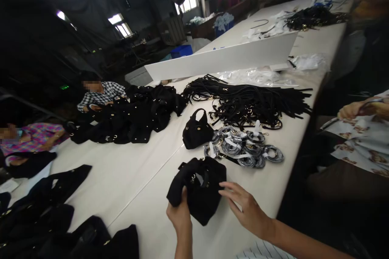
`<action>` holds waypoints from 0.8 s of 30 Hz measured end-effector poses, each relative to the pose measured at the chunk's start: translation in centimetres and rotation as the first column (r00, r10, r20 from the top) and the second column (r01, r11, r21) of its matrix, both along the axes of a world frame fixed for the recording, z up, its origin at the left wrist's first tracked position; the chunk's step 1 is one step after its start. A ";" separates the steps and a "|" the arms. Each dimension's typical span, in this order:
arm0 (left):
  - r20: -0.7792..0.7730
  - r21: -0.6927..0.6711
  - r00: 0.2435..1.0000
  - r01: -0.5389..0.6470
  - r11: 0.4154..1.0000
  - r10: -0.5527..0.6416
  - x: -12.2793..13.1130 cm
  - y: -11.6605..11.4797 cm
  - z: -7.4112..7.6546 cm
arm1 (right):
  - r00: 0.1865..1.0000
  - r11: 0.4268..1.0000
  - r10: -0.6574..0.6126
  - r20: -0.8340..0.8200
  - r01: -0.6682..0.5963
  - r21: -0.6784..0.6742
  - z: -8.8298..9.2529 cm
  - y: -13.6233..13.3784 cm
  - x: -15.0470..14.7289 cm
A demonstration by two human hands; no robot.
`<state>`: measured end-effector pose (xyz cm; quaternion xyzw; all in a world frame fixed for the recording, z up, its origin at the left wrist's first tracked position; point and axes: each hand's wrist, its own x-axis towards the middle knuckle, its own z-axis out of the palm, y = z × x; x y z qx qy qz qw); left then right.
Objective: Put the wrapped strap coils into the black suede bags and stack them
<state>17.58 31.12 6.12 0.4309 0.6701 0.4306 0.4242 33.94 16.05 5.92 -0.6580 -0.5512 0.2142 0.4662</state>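
A black fabric bag (206,198) with small metal fittings is held over the pale table in front of me. My left hand (180,210) grips its left side, thumb on the near face and the other fingers hidden behind the cloth. Against the right edge of the bag, my right hand (243,206) has its fingers stretched out and apart, the tips at or just beside the fabric. Just beyond stands a second black handbag (197,131) with its handle raised. Coiled straps in clear wrapping (232,145) lie to its right.
Black straps with metal clasps (249,101) are heaped farther back, before a long white board (225,58). Black bags (130,119) pile up at the left, with more (91,234) at the near left. Two people sit across the table (152,162); another person's hand (349,110) is at the right.
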 end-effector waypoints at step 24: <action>0.041 -0.156 0.978 -0.196 0.968 0.205 -1.4 7.2 -9.1 | 0.907 0.886 -0.287 -0.308 0.129 -0.446 -10.9 20.8 4.4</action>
